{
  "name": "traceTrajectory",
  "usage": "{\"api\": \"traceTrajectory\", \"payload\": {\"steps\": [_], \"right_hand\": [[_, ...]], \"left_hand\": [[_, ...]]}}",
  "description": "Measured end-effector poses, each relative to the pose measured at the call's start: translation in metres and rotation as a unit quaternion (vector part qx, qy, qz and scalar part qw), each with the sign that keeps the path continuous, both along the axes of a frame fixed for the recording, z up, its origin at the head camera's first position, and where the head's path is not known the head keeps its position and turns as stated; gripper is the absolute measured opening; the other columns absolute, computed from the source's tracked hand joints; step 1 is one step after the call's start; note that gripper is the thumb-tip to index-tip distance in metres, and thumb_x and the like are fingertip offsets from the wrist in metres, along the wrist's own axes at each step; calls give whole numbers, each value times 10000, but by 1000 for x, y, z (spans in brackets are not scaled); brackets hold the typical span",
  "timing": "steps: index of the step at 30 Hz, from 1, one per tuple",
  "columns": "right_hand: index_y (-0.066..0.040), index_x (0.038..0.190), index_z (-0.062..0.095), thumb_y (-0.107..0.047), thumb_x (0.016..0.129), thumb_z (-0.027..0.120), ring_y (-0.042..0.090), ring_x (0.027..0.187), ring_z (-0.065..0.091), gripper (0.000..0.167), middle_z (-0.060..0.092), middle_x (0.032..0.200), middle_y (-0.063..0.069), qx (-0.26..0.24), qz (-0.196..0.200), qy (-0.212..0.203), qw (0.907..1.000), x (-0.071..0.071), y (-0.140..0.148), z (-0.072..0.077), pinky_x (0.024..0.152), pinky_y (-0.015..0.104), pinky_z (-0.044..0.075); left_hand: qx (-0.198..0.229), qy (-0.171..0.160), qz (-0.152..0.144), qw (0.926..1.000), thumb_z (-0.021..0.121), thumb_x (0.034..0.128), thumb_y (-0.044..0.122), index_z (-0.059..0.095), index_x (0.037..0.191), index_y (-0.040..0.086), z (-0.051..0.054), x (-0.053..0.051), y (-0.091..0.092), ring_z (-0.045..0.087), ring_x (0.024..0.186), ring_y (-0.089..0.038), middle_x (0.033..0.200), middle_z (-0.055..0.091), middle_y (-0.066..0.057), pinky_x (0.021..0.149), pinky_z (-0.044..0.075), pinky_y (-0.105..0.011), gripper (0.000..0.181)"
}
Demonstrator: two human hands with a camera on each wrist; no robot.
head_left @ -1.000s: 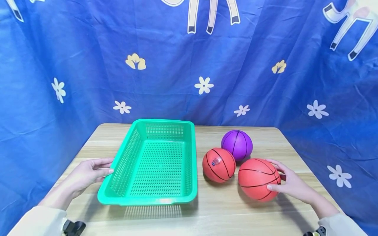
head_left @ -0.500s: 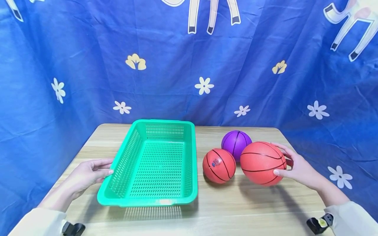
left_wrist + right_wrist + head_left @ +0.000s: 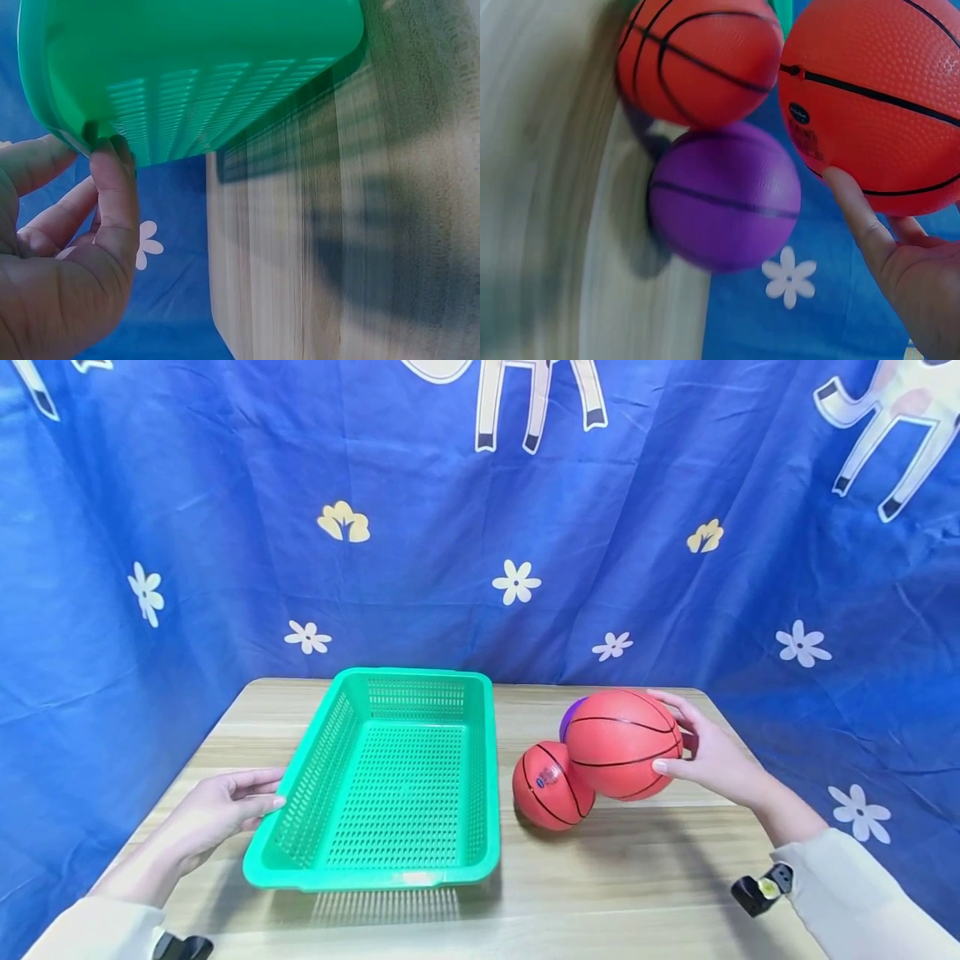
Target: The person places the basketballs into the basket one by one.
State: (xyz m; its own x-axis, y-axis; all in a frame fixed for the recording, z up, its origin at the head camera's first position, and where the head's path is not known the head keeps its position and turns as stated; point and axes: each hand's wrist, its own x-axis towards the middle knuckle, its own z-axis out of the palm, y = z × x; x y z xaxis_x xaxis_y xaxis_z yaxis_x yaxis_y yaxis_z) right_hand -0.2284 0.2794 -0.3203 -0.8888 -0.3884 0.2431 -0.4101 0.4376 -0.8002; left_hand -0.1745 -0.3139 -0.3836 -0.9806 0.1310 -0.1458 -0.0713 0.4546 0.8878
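Note:
A green perforated plastic basket (image 3: 486, 777) stands on the left half of the table with nothing inside it. My left hand (image 3: 221, 814) pinches the basket's left rim between thumb and fingers, as the left wrist view shows up close. On the right, my right hand (image 3: 708, 756) grips a large orange-red toy basketball (image 3: 622, 743) from its right side, holding it above the table. Below and left of that ball, a smaller orange-red basketball (image 3: 547, 789) rests on the tabletop. A purple basketball (image 3: 724, 199) sits behind them, mostly hidden by the held ball in the head view.
The wooden table (image 3: 570, 893) has rounded back corners. A blue curtain (image 3: 420, 585) printed with flowers and animals hangs behind it and along both sides. Each wrist carries a small black device (image 3: 761, 889).
My right hand has lifted the large orange-red basketball off the table and, most recently, moved it left and farther back, covering much of the purple ball. My left hand stays at the basket rim.

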Motion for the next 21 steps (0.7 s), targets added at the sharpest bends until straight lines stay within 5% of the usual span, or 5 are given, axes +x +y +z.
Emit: {"api": "traceTrajectory", "payload": {"steps": [12, 21], "right_hand": [[-235, 1458, 323, -109, 783, 767, 354, 1159, 498, 817, 468, 1317, 168, -368, 283, -80, 9989, -26, -59, 5, 868, 419, 531], [-247, 1457, 337, -139, 774, 785, 315, 1199, 478, 825, 470, 1339, 147, -531, 409, -216, 9975, -39, -100, 2, 909, 471, 502]], "left_hand": [[126, 140, 82, 9998, 590, 962, 191, 297, 1404, -153, -2, 1, 2, 584, 1091, -262, 1358, 409, -341, 859, 537, -353, 632], [50, 132, 101, 9998, 598, 958, 219, 305, 1410, -138, -3, 4, 1, 537, 1147, -351, 1383, 386, -333, 880, 523, -412, 646]]}}
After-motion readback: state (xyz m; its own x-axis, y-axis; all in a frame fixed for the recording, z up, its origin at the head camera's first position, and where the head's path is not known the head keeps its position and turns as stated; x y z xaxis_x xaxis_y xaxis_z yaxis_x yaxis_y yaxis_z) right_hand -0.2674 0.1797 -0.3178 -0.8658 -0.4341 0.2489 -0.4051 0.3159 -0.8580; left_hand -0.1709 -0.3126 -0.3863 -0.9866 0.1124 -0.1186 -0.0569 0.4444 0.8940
